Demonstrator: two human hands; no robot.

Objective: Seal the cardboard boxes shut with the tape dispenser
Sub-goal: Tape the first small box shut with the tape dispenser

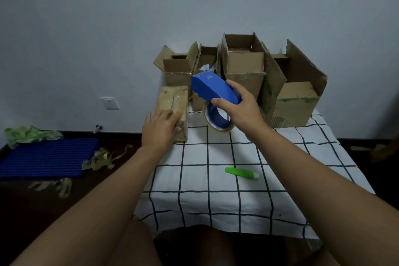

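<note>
My left hand [161, 125] lies flat, fingers straight, on the small closed brown cardboard box [173, 106]; my right hand [237, 106] grips the blue plastic tape dispenser [210, 88] just right of it.

Bare forearms, sleeveless to the frame's edge, no jewellery

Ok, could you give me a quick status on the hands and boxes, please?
Left hand flat on closed box. Right hand grips tape dispenser, raised. Open boxes behind. Nothing blocking.
</note>
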